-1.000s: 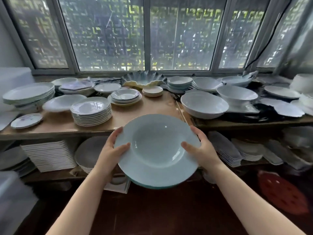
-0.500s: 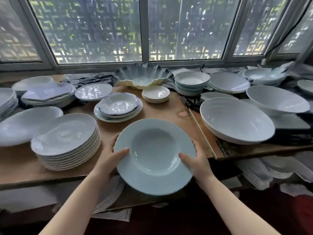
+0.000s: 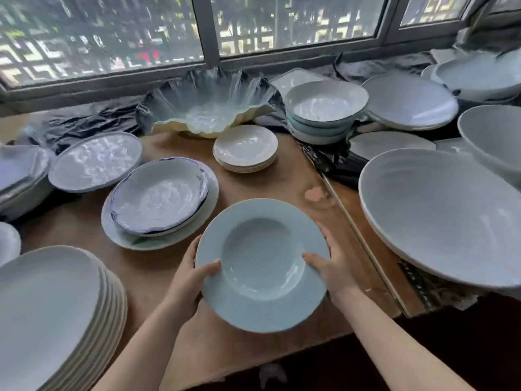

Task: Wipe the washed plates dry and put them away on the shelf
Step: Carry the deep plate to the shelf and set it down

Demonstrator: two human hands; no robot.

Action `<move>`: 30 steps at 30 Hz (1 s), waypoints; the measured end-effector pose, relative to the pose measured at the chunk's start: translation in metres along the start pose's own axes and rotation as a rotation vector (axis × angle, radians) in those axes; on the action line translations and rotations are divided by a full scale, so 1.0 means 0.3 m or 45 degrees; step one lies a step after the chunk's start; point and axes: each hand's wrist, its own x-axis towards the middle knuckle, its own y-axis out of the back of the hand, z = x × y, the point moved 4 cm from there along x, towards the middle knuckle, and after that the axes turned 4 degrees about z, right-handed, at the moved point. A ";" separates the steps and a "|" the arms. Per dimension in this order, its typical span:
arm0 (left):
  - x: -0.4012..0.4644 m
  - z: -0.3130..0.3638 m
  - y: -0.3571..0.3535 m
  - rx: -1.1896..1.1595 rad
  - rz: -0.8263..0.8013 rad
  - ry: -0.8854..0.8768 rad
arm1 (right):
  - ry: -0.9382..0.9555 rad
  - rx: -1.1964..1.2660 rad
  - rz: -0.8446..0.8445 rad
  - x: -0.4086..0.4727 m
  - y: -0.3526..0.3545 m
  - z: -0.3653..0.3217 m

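Note:
A pale blue deep plate with a wide rim (image 3: 262, 263) is held over the wooden shelf top (image 3: 284, 179), near its front edge. My left hand (image 3: 189, 277) grips the plate's left rim, thumb on top. My right hand (image 3: 332, 266) grips the right rim the same way. The plate tilts slightly toward me. Whether it touches the wood underneath is hidden by the plate itself.
A tall stack of white plates (image 3: 56, 311) stands at the front left. A blue-edged bowl on a plate (image 3: 160, 198) sits just behind left. Small cream plates (image 3: 245, 148), a shell-shaped dish (image 3: 208, 105), stacked bowls (image 3: 324, 108) and a large white bowl (image 3: 445, 218) crowd the back and right.
Both hands have carried the pale blue plate forward and up from below the shelf edge to over the shelf top. The view has moved closer to the shelf.

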 end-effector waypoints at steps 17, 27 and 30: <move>0.431 0.062 -0.220 0.041 -0.087 0.082 | 0.010 -0.237 0.280 0.463 0.076 -0.019; 0.528 0.094 -0.286 0.135 -0.081 0.106 | 0.036 -0.307 0.354 0.542 0.114 -0.041; 0.534 0.088 -0.281 0.171 -0.076 0.112 | 0.046 -0.308 0.355 0.554 0.119 -0.043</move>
